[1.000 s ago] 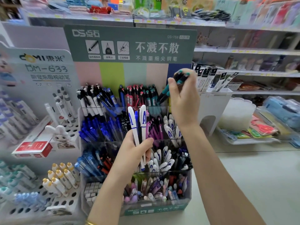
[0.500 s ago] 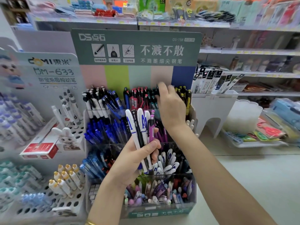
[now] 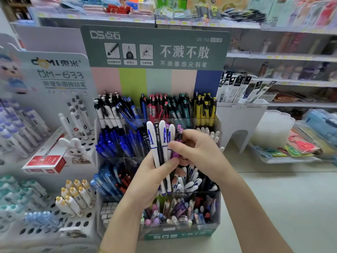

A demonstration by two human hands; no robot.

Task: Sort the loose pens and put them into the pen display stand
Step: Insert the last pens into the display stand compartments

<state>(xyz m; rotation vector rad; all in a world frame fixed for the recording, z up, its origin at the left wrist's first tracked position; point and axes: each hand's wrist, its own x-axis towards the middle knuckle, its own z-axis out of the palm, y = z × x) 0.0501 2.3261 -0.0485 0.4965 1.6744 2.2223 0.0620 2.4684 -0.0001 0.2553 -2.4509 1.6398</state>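
Observation:
A tiered clear pen display stand (image 3: 218,207) with a grey-green header card stands in front of me, its compartments full of pens sorted by colour. My left hand (image 3: 145,181) grips a bundle of loose pens (image 3: 160,143) upright in front of the stand: white pens with blue lettering, a black one and purple ones. My right hand (image 3: 197,152) has come in from the right and pinches a purple pen (image 3: 177,137) in that bundle with thumb and fingertips.
A second white display (image 3: 54,73) with a cartoon header and peg holes stands to the left, holding white pens and a rabbit figure. A white riser (image 3: 240,117) with packaged pens and trays of stationery sit to the right. Store shelves run behind.
My right hand put teal pens into the top row of the stand, then came down to the bundle in my left hand and took hold of a purple pen.

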